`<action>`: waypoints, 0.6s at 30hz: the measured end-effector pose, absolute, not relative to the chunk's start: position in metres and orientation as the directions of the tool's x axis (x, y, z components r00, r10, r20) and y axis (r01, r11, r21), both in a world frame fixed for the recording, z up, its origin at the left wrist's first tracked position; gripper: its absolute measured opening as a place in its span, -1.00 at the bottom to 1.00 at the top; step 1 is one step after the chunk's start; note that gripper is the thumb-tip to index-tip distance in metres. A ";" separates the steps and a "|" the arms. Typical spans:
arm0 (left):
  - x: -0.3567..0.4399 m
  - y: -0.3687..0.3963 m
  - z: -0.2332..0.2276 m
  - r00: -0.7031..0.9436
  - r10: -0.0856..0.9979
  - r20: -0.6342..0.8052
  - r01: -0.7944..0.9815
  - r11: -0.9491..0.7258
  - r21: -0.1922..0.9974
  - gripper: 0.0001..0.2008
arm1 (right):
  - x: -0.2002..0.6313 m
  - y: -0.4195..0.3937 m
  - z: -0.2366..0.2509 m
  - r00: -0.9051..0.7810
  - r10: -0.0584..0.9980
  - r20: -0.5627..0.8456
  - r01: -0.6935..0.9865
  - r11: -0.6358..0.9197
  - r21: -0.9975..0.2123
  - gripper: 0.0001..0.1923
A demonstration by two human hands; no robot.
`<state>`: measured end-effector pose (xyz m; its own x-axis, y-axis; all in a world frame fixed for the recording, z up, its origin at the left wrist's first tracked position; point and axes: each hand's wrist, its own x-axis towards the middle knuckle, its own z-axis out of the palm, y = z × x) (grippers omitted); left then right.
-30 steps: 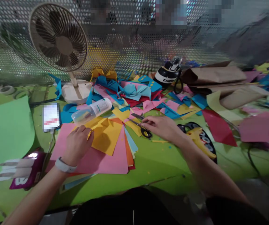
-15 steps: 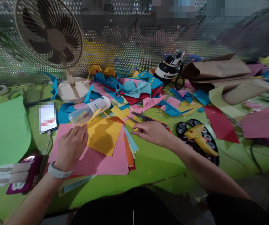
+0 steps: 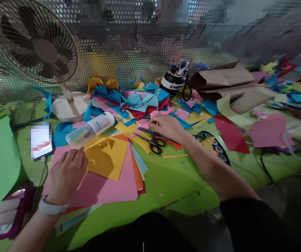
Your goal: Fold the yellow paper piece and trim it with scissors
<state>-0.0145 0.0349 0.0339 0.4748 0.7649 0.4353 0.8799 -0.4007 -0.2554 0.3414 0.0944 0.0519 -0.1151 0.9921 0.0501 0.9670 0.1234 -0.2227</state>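
My left hand (image 3: 68,173), with a pale wristband, is closed at the left edge of a yellow paper sheet (image 3: 112,159), its fingertips partly hidden. The yellow sheet has a raised, folded upper edge and lies on a pink sheet (image 3: 108,187). Orange, light blue and red sheets fan out beneath. My right hand (image 3: 167,126) reaches over the paper scraps with its fingers curled together near a pink piece (image 3: 142,123). Whatever those fingers pinch is too small to see. Black-handled scissors (image 3: 155,144) lie just below that hand, beside an orange handle (image 3: 176,145).
A clear bottle (image 3: 91,127) lies behind the yellow sheet. A fan (image 3: 70,105), a phone (image 3: 41,141) and a purple pack (image 3: 11,217) stand or lie left. At the back are folded papers (image 3: 140,101) and a black bottle (image 3: 174,82); a black tray (image 3: 222,157) with a yellow tool sits right.
My right hand has moved up and away from the scissors, uncovering their handles, and its fingers have curled. My left hand stays at the yellow sheet. The view has shifted to the right.
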 end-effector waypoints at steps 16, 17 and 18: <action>-0.014 0.029 0.029 0.428 0.779 0.458 0.889 -0.453 -0.059 -0.70 | 0.290 0.197 0.031 0.063 0.996 0.062 0.918 -0.034 -0.395 -0.79; -0.014 0.029 0.030 0.426 0.781 0.457 0.887 -0.459 -0.043 -0.70 | 0.294 0.197 0.036 0.089 0.992 0.094 0.917 -0.045 -0.396 -0.80; -0.014 0.028 0.030 0.426 0.781 0.456 0.884 -0.467 -0.027 -0.69 | 0.299 0.195 0.041 0.111 0.986 0.122 0.917 -0.054 -0.395 -0.81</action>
<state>-0.0142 0.0281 0.0303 0.4263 0.7810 0.4563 0.8841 -0.4666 -0.0274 0.2986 0.1953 0.0414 0.1108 0.9864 0.1216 0.9171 -0.0543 -0.3949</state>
